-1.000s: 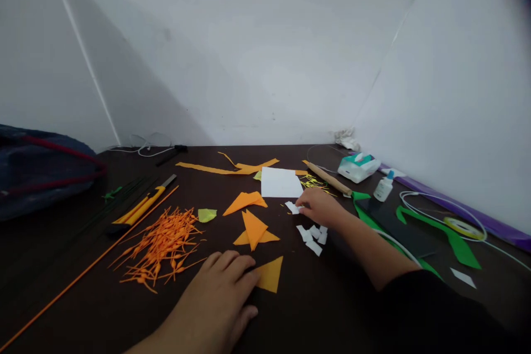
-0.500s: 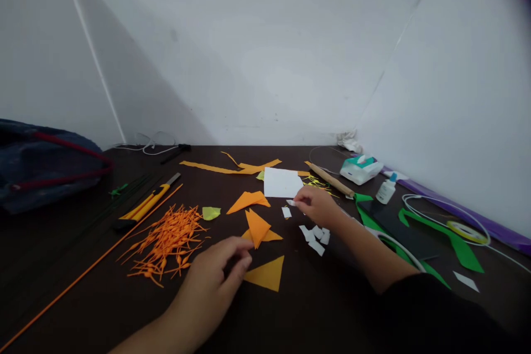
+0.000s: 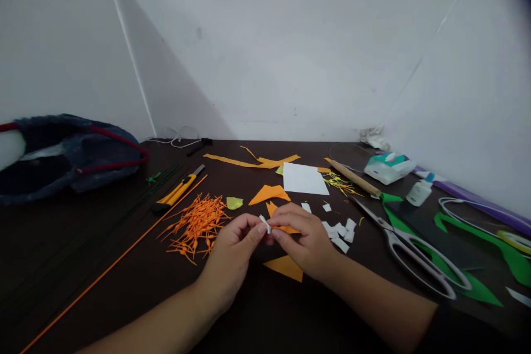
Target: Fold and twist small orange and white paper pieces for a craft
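My left hand [image 3: 234,249] and my right hand [image 3: 301,238] meet above the dark table [image 3: 103,243], both pinching one small white paper scrap [image 3: 264,223] between their fingertips. Orange paper triangles lie around them: one [image 3: 286,266] under my right wrist, another [image 3: 269,193] just beyond the hands. Several small white paper pieces [image 3: 340,229] lie to the right of my right hand. A white paper sheet [image 3: 303,179] rests farther back.
A pile of thin orange slivers [image 3: 197,224] lies left of my hands, with a yellow utility knife [image 3: 178,191] and a long orange stick [image 3: 124,257] beyond. Scissors [image 3: 415,254], green paper strips [image 3: 481,232], a glue bottle [image 3: 418,192] and a tissue pack [image 3: 388,167] sit right. A dark bag [image 3: 66,152] lies left.
My right hand picked up a white scrap near the white sheet and drew it toward me. My left hand lifted off the table and joined it on the scrap. The view shifted.
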`<state>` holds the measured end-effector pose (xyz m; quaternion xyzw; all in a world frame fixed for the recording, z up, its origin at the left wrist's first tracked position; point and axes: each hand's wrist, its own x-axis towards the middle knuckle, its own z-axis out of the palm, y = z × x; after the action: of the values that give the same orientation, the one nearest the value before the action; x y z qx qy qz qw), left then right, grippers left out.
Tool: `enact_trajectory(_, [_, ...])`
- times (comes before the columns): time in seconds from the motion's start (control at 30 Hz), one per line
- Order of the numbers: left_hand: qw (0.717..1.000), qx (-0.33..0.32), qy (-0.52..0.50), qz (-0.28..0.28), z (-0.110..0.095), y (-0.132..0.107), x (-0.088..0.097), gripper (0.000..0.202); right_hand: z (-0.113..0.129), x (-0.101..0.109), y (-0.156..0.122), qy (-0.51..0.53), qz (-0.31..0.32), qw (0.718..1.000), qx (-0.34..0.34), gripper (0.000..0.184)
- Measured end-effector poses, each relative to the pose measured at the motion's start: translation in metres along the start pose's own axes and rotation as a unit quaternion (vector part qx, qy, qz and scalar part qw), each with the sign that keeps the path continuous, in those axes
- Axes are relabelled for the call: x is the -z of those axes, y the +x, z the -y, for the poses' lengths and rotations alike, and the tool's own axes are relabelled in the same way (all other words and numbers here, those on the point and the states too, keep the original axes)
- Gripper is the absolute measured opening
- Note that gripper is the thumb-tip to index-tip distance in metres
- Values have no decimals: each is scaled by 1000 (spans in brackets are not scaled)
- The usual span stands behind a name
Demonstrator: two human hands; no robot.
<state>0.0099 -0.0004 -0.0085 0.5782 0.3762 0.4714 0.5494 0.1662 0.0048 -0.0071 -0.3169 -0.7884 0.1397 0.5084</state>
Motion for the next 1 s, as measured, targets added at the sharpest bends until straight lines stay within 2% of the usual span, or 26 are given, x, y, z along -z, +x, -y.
enact_trajectory(0.1, [999,-7,36,7,-2,1,1,17,-1,1,-3,-23,12,1000,9,17])
enact_trajectory(0.3, [986,-42,158,21,-1,-1,3,12,-5,2,-5,-25,-4,1000,12,14])
enact_trajectory(0.47, [979,-55,192,38,-1,-1,3,11,-8,2,-6,1,-6,1000,-8,31])
enact_trajectory(0.57, [980,-50,187,41,-3,-1,3,12,-9,4,-7,1,1,1000,3,34])
enact_trajectory(0.7, [986,-32,162,37,-5,-2,1,12,-7,5,-7,-5,-7,1000,12,27])
enact_trajectory(0.87, [995,23,84,48,-5,-3,-2,15,-7,4,-8,-33,-21,999,33,17])
enact_trajectory(1.0, [997,30,57,49,-7,-3,-3,21,-9,4,-10,-71,-11,996,55,14])
